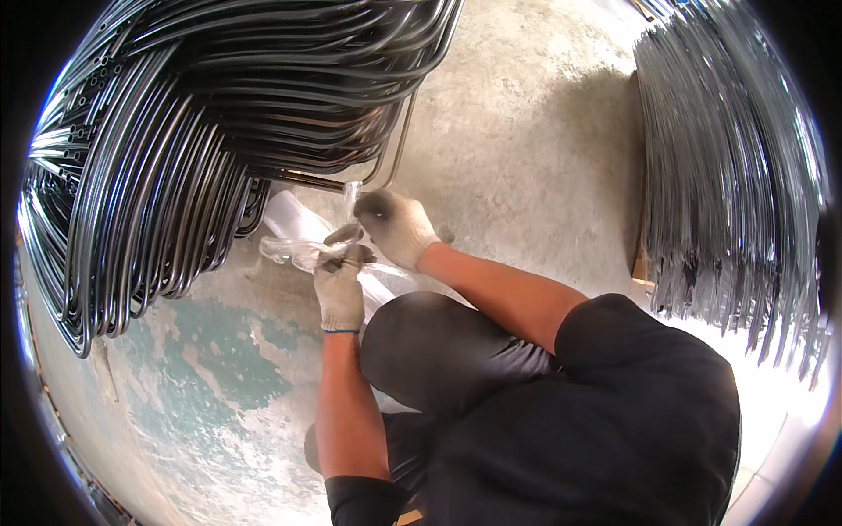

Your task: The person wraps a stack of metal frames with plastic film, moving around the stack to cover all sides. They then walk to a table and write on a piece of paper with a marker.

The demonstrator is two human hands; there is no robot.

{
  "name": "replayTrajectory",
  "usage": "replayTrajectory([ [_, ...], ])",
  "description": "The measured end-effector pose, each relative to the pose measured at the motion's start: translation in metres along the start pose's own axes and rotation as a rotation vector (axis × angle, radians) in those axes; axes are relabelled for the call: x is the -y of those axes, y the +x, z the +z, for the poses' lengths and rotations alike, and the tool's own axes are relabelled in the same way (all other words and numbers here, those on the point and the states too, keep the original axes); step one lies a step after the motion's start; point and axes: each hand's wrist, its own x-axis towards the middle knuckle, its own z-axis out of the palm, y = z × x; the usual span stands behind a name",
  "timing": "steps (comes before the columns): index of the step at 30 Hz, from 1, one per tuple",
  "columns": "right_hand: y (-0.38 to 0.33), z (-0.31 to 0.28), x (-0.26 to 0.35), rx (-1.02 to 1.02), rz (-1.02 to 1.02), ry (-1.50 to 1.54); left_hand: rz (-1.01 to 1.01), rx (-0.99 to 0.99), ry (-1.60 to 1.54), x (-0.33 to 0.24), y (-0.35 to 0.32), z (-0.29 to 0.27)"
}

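Both my hands wear off-white knit gloves with dark, soiled fingertips. My left hand (339,285) is closed on a bunched, translucent plastic strip (303,250), whose loose folds hang out to its left. Just above and to the right, my right hand (395,226) is closed with its fingers pinched on the same plastic strip; a short end of it sticks up beside the fingertips. Beneath the strip lies a long white wrapped piece (294,215), running from the bent tubes toward my knee. My fingers partly hide where the strip is gripped.
A large stack of bent, glossy black metal tubes (316,88) rises close ahead and to the left. A dense bundle of thin grey rods or strips (728,167) stands at the right. The concrete floor (517,131) has worn green paint at left. My bent knee (430,342) is close below my hands.
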Motion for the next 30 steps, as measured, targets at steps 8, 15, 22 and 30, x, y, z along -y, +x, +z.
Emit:
replayTrajectory([
  [8,0.009,0.011,-0.001,0.000,-0.131,-0.396,0.024,-0.347,-0.184,0.004,0.015,0.018],
  [15,0.011,0.010,-0.006,0.111,-0.151,-0.401,0.084,-0.388,0.378,0.009,0.056,0.009],
  [22,0.009,-0.004,0.000,0.190,-0.002,-0.175,-0.229,0.054,0.262,-0.030,0.046,-0.007],
  [30,0.016,-0.007,0.003,0.230,-0.111,-0.325,-0.088,0.184,0.549,-0.034,0.049,-0.010],
])
